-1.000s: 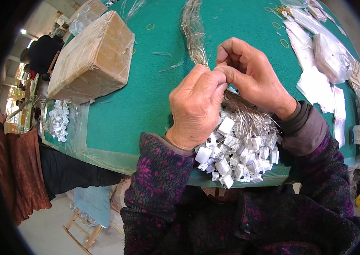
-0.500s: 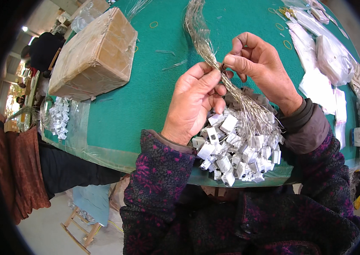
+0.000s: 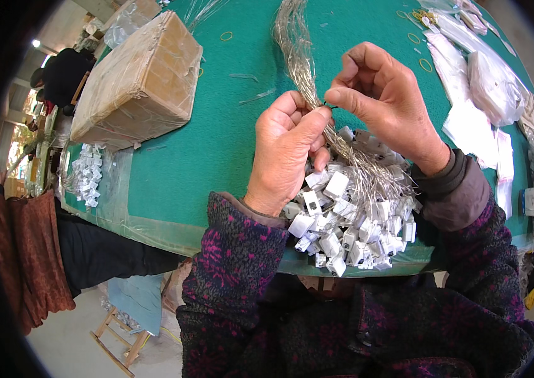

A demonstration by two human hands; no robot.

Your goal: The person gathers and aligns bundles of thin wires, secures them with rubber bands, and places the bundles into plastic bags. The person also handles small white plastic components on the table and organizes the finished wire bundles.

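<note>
Two hands meet over the green bench (image 3: 216,138). The left hand (image 3: 289,148) grips a bunch of thin silver wires (image 3: 298,50), and the right hand (image 3: 383,101) pinches one wire. Many small white tags (image 3: 349,227) hang below. A wrapped brown box (image 3: 138,82) sits to the left.

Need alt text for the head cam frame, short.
Two bare hands work a bundle of thin silvery wires over a green table: the left hand grips it, the right hand pinches it by the left thumb. A pile of small white plastic pieces lies below; a wrapped cardboard box sits left.
</note>
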